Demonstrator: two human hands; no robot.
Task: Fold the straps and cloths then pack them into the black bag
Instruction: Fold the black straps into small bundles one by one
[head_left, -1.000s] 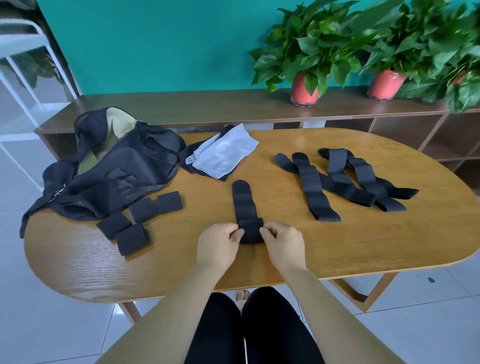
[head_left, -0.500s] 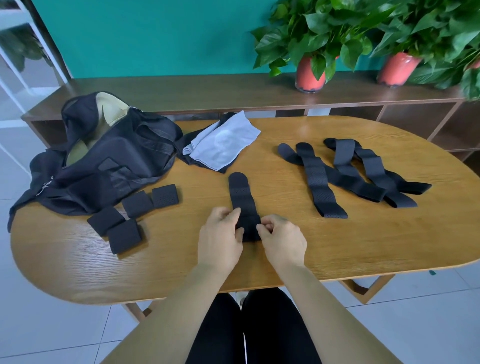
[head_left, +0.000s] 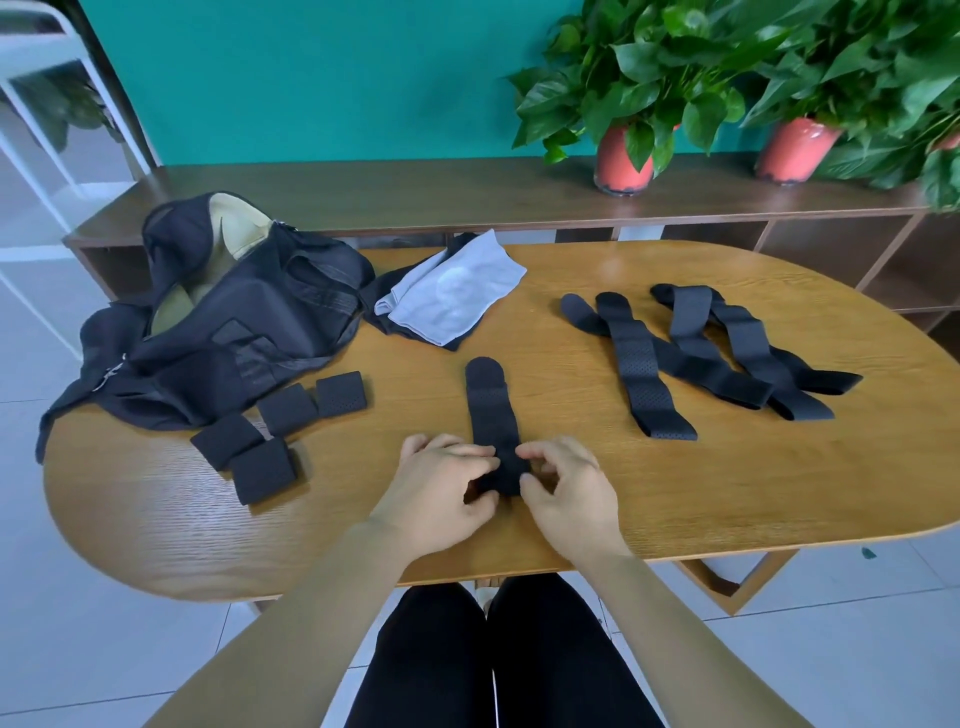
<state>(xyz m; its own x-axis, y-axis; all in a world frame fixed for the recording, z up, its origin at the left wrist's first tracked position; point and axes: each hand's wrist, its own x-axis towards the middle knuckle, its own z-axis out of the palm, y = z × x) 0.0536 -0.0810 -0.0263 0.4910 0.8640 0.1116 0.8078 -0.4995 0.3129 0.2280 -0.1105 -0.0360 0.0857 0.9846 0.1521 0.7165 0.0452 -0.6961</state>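
Fingers of left hand, right hand pinch strap at folded near end.

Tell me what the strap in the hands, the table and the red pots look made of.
Strap: matte black fabric, probably elastic or neoprene; it folds limply. Table: wood or wood veneer, with grain lines and a soft sheen. Red pots: glossy, likely glazed ceramic, possibly plastic; bright highlights show.

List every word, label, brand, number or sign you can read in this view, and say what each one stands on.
None: no text can be read anywhere in this view.
black bag: no label or brand shows.
strap being folded, loose straps, grey cloth, red pots: plain, no print.
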